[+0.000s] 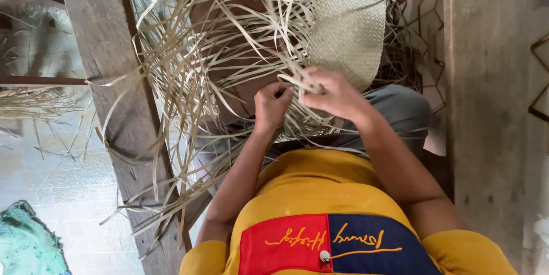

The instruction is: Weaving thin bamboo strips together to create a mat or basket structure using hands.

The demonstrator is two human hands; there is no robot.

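Observation:
A half-woven straw mat piece (349, 29) lies on my lap, its woven part pale and rounded at the upper right. Many loose straw strips (189, 69) fan out from it to the left and downward. My left hand (271, 105) is curled shut, pinching strips just below the woven edge. My right hand (331, 93) grips strips beside it, at the lower rim of the woven part. The two hands nearly touch. I wear a yellow shirt with a red and blue panel.
A weathered wooden post (108, 52) runs diagonally on the left, with strips draped over it. A wooden wall plank (486, 80) stands at the right. Pale tiled floor (63, 183) lies lower left, with a teal cloth (26, 246) in the corner.

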